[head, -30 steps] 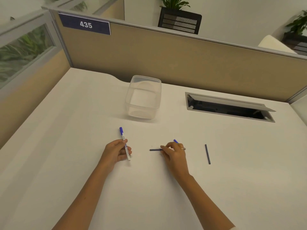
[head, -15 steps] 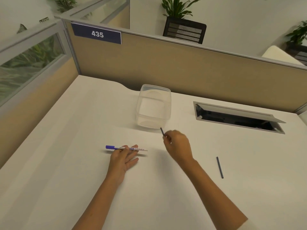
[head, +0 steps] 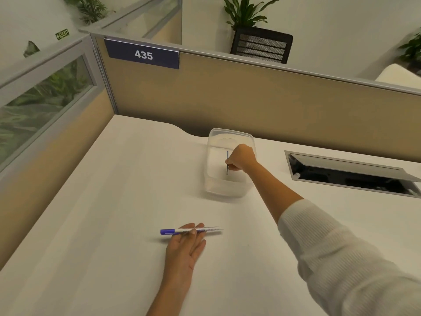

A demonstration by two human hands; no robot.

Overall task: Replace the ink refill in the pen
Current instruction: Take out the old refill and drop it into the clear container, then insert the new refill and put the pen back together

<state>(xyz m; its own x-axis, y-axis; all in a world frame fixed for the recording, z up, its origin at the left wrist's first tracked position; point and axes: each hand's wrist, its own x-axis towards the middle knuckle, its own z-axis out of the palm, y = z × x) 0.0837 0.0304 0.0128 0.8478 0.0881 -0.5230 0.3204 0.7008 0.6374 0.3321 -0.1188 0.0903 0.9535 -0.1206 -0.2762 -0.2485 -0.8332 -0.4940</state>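
A white pen (head: 200, 230) with a blue cap lies sideways on the white desk (head: 114, 201). My left hand (head: 185, 245) rests flat beside it, fingertips lying on the pen's barrel, fingers apart. My right hand (head: 240, 157) reaches over the clear plastic container (head: 218, 190) at the back middle. It pinches a thin dark ink refill (head: 227, 163), held upright inside the container's opening. The second refill seen earlier on the desk is hidden behind my right sleeve.
A recessed cable hatch (head: 348, 174) with a raised lid sits in the desk at the right. Tan partition walls (head: 227, 99) close off the back and left side, with a sign reading 435. Plants stand behind the partition.
My right hand carried the dark refill from the desk's middle up and over the container. My left hand laid the pen flat and now rests on it with loosened fingers.
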